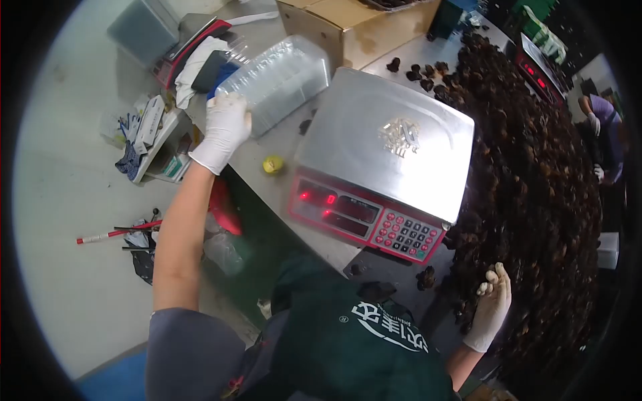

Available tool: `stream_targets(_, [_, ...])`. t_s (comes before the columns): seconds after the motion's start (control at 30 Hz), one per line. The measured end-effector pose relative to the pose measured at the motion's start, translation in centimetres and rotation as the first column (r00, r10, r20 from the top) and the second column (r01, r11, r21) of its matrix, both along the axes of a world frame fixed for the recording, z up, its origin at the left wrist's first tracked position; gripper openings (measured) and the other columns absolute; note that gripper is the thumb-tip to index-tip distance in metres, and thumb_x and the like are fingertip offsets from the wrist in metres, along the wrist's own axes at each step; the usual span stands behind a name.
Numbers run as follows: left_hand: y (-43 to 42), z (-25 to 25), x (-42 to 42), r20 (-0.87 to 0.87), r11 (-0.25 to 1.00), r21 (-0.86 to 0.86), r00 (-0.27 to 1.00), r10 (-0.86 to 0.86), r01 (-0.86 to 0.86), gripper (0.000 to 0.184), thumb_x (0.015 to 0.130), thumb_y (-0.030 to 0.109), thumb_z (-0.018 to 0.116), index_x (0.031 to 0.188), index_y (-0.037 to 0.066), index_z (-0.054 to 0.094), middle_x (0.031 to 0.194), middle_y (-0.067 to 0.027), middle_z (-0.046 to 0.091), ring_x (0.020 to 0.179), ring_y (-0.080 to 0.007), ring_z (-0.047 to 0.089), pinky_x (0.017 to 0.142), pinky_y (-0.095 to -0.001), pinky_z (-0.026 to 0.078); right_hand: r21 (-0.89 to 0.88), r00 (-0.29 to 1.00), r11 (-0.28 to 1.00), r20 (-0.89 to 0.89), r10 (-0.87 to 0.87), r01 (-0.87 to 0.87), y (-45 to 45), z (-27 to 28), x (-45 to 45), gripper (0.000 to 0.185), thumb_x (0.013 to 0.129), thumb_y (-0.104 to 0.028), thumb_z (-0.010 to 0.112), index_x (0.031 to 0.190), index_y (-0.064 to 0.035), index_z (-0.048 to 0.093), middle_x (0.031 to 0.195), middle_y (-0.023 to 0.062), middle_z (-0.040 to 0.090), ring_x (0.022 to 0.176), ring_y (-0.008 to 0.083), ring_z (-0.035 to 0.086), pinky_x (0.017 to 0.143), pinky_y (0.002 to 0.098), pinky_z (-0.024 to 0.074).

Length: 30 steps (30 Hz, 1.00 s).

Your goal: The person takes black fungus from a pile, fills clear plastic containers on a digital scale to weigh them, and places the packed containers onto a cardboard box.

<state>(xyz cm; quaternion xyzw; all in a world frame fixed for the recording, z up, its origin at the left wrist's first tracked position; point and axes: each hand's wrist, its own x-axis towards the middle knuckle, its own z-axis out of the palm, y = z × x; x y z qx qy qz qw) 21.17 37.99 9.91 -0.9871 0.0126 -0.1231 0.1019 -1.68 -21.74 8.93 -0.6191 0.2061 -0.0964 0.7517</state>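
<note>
My left hand (227, 125), in a white glove, grips the near end of a stack of clear plastic trays (284, 83) on the metal table. Part of its fingers is hidden against the stack. My right hand (491, 304), also gloved, hovers at the near edge of a large heap of dark, shrivelled pieces like dried mushrooms (528, 200). Its fingers are loosely curled and apart, with nothing visible in them. Between my hands stands a red scale (374, 220) with a bare steel pan (394, 134); its lit display reads 0.
A yellow round object (273, 164) lies left of the scale. Behind are a cardboard box (361, 30) and a second scale (531, 73). Left of the table is a small shelf (160, 144) with boxes and pens. Another person (605, 127) works at the far right.
</note>
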Motion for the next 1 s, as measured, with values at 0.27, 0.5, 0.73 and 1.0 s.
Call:
stream_targets(0.27, [-0.2,3.9,-1.5,0.192,0.926,-0.362,0.980,-0.040,0.109,0.024,0.074,0.020,0.082,0.073,0.005,0.064,0.075,-0.0120,0.064,0.080,-0.0309,0.064,0.075,-0.0423,0.047,-0.027,0.997,0.999,0.065,-0.030,0.032,-0.3,0.3,-2.0,0.040,0.106,-0.022,0.057,0.136,0.0046,0.059,0.112,0.0084,0.069,0.082,0.0088,0.060,0.070,0.0236,0.0491])
stream_targets(0.5, [-11.2,4.9,-6.3,0.080,0.783,-0.350,0.849,-0.523,0.515,0.025,0.070,0.013,0.085,0.083,0.009,0.064,0.081,-0.0055,0.060,0.086,-0.0265,0.059,0.085,-0.0397,0.043,-0.096,0.982,0.979,-0.033,-0.184,0.180,-0.7,1.5,-5.9,0.034,0.107,-0.018,0.055,0.132,0.0026,0.061,0.102,0.0087,0.072,0.075,0.0103,0.063,0.069,0.0227,0.0493])
stream_targets(0.73, [-17.3,7.1,-10.1,0.139,0.683,-0.404,0.779,-0.611,0.608,0.057,0.068,0.015,0.089,0.120,0.005,0.067,0.115,-0.0115,0.066,0.109,-0.0295,0.062,0.096,-0.0420,0.048,-0.202,0.954,0.960,-0.185,-0.234,0.196,2.4,0.6,-11.0,0.031,0.105,-0.013,0.058,0.131,0.0015,0.062,0.102,0.0076,0.072,0.074,0.0079,0.061,0.071,0.0214,0.0500])
stream_targets(1.0, [-28.0,-0.7,-18.6,-0.026,0.321,-0.786,0.490,-0.871,0.528,0.032,0.077,0.003,0.081,0.108,0.004,0.073,0.107,-0.0114,0.073,0.097,-0.0282,0.068,0.086,-0.0377,0.055,-0.453,0.987,0.886,-0.157,0.030,-0.099,6.5,-2.5,-13.3,0.027,0.095,0.000,0.063,0.121,-0.0025,0.068,0.114,0.0120,0.072,0.094,0.0207,0.070,0.083,0.0332,0.0569])
